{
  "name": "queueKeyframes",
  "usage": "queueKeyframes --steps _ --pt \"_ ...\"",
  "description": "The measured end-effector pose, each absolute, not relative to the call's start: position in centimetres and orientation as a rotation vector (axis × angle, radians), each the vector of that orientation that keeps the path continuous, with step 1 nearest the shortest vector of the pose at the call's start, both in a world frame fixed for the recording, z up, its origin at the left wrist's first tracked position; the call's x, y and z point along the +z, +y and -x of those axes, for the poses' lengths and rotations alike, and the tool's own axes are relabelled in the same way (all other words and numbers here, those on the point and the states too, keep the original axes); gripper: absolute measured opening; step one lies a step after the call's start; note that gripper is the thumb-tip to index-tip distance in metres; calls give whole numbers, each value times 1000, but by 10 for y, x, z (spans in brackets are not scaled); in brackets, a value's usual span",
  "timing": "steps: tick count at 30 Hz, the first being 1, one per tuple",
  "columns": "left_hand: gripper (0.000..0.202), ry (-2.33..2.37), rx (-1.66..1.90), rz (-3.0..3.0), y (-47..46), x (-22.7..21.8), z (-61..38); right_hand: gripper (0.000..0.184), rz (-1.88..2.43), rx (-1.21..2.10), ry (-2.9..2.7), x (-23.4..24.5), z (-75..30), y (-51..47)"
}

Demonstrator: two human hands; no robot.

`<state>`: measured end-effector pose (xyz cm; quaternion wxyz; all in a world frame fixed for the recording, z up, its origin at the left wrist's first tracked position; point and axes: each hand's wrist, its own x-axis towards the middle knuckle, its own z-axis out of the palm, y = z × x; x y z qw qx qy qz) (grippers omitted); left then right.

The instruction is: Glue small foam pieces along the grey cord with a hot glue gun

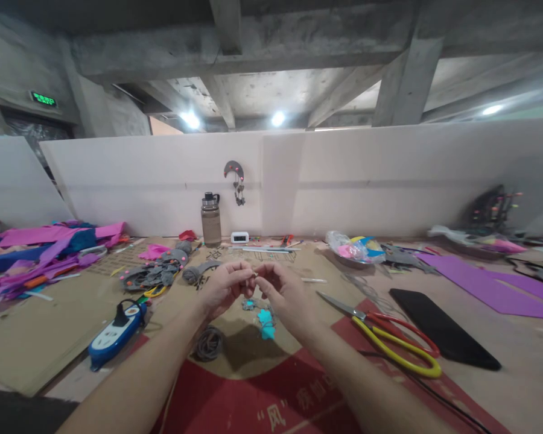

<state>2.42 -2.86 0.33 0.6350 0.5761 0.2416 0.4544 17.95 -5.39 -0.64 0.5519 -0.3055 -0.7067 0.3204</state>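
Head: turquoise flowers (266, 330), coiled cord (209, 344)

Bare upper limbs of the person, from grip to forearm. Left grip (226, 289): a bare human hand, slender in the fingers, rounded at the thumb and narrowing at the wrist. Right grip (286, 294), to the right of the left grip: likewise bare and similar in build, its back broad and smooth. Left forearm (151, 358), below the left grip: uncovered along its visible length, even in outline, widening gradually toward the elbow. Right forearm (344, 361), below and to the right of the left grip: equally uncovered, of matching taper. Fingernail detail is too small to tell.
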Motion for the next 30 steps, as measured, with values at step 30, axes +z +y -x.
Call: queueKeyframes --steps 30 --pt "28 593 1057 -1326 -21 -10 -26 17 828 778 -1702 -2 -185 -46"
